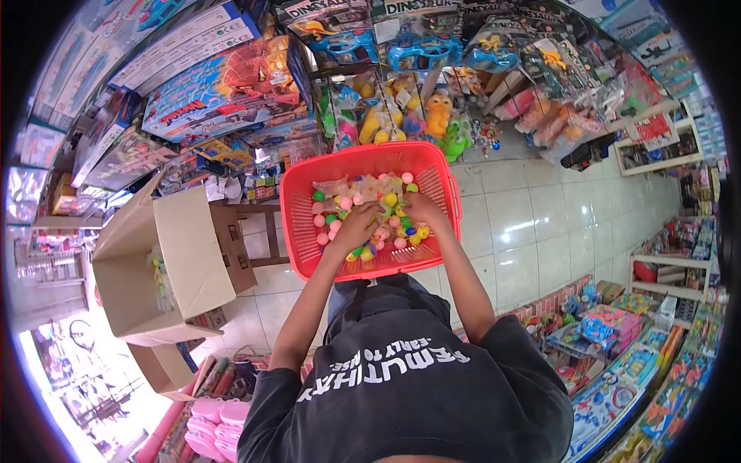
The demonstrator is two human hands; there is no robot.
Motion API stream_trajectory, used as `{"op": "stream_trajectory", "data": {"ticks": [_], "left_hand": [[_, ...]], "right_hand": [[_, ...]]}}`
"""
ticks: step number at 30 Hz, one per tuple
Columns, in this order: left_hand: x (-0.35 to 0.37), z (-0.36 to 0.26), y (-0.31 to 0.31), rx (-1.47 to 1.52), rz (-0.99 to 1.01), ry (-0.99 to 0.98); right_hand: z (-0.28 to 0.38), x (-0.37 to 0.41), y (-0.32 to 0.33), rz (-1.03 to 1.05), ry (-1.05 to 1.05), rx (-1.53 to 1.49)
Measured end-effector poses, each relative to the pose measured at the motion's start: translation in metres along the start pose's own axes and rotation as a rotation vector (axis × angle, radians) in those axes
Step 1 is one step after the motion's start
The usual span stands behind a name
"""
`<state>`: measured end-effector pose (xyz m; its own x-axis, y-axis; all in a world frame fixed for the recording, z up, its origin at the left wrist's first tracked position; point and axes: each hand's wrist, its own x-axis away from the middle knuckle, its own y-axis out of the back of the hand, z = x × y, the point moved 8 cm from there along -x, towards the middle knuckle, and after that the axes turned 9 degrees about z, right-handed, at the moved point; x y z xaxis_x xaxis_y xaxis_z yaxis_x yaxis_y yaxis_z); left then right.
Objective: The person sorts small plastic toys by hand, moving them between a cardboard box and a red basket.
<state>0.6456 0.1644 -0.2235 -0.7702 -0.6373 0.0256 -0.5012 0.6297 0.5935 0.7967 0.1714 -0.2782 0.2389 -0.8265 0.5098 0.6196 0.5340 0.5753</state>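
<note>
A red plastic basket (301,258) with slotted sides sits in front of my body. Inside lie several small balls (334,225) in pink, green, yellow and blue, with crumpled clear plastic bags (330,186) among them. My left hand (361,223) reaches in over the balls, its visible fingers stretched toward the basket's middle. Opposite it, my right hand (421,208) is also inside, with its fingers bent beside clear plastic and a yellow ball (390,199). Whatever is between the right fingers is too small to make out.
An open cardboard box (197,247) stands left of the basket, with bagged items inside. Boxed toys (224,92) and hanging dinosaur packs (417,46) line the far side. Tiled floor (525,224) runs to the right. Pink sandals (216,424) and shelved toys (617,332) are nearer me.
</note>
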Motion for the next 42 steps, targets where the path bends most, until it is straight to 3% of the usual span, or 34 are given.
{"op": "stream_trajectory", "data": {"ticks": [2, 5, 9, 13, 17, 21, 23, 27, 29, 32, 34, 36, 38, 42], "left_hand": [[-0.004, 0.006, -0.008, -0.072, -0.029, -0.017], [-0.005, 0.015, -0.017, -0.264, -0.014, 0.016], [-0.001, 0.024, -0.025, -0.247, 0.019, 0.077], [0.001, 0.033, -0.032, -0.190, 0.062, 0.159], [0.001, 0.030, -0.029, -0.194, -0.010, 0.120], [-0.002, 0.027, -0.020, -0.096, 0.015, 0.211], [-0.003, 0.028, -0.016, -0.070, 0.036, 0.256], [-0.006, 0.000, 0.009, -0.119, -0.151, 0.179], [-0.007, -0.010, 0.015, -0.149, -0.236, 0.148], [-0.010, -0.015, 0.023, 0.034, -0.327, 0.110], [-0.012, -0.013, 0.012, 0.322, -0.022, 0.323], [-0.009, -0.006, 0.009, 0.407, -0.061, 0.287], [-0.005, 0.005, 0.005, 0.491, -0.102, 0.250], [0.017, 0.023, 0.009, 0.496, -0.223, 0.289]], "right_hand": [[-0.020, -0.025, 0.000, -0.106, -0.153, 0.113], [-0.024, -0.041, -0.003, -0.039, -0.241, 0.220], [-0.032, -0.061, -0.017, 0.056, -0.154, 0.243], [-0.030, -0.054, -0.011, 0.035, -0.207, 0.270], [-0.008, -0.033, 0.008, 0.120, -0.165, 0.255], [-0.001, -0.020, 0.023, 0.064, -0.059, 0.203], [0.016, -0.010, 0.034, 0.020, 0.108, 0.097], [0.033, -0.004, 0.047, 0.010, 0.234, 0.001], [0.061, 0.009, 0.049, 0.148, 0.308, -0.053], [0.085, 0.017, 0.046, 0.243, 0.433, -0.130], [0.086, 0.006, 0.035, 0.302, 0.439, -0.148], [0.089, -0.002, 0.025, 0.362, 0.446, -0.165], [0.095, -0.006, 0.017, 0.500, 0.454, -0.562], [0.086, -0.018, 0.014, 0.362, 0.348, -0.813]]}}
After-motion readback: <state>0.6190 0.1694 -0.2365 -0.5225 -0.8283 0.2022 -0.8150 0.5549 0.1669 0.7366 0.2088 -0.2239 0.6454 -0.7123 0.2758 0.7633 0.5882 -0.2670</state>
